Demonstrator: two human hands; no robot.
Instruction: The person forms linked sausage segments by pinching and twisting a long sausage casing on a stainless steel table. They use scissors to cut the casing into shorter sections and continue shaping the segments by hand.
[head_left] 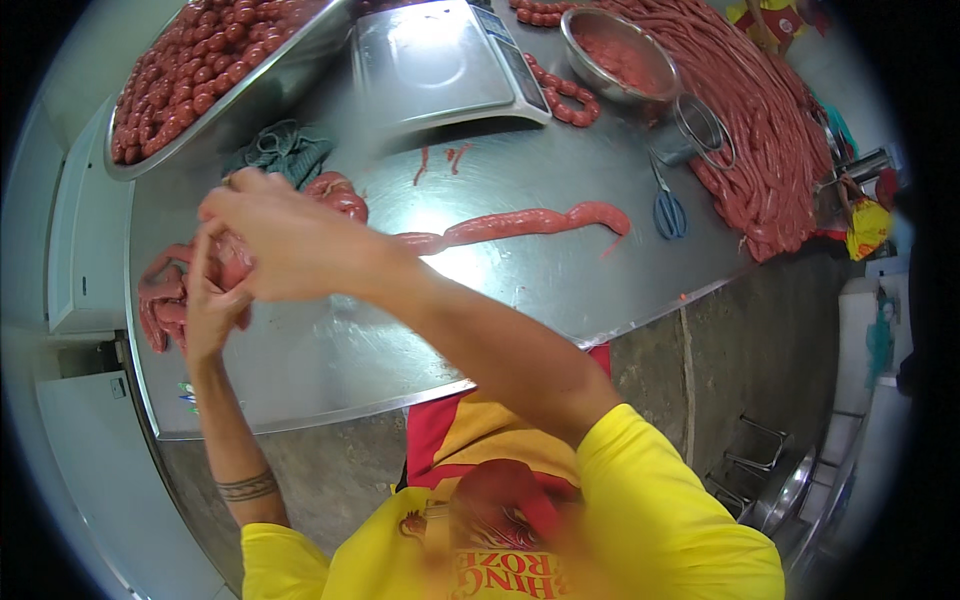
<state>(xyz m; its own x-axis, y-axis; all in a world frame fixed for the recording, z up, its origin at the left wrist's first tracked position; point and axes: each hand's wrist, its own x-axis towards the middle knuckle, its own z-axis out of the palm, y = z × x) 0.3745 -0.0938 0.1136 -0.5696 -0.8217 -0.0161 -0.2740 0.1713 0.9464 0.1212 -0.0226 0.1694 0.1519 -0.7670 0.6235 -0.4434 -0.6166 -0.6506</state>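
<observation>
Right hand: the right hand (275, 240) reaches across to the left, fingers curled and pinching the sausage rope (520, 224) at its left end.
Left hand: the left hand (212, 295) rises just beneath it, fingers closed on the same pink casing; the two hands touch.
Sausage rope: it lies on the steel table (400, 350), one long stretch running right from the hands, more loops bunched at the left edge.
Near the hands: a coil of green twine (282, 150) just beyond.
Far left: a tray of tied sausages (200, 70).
Far middle: a scale (440, 60).
Right: a metal bowl (620, 55), blue scissors (668, 210), and a big heap of sausage ropes (760, 120).
</observation>
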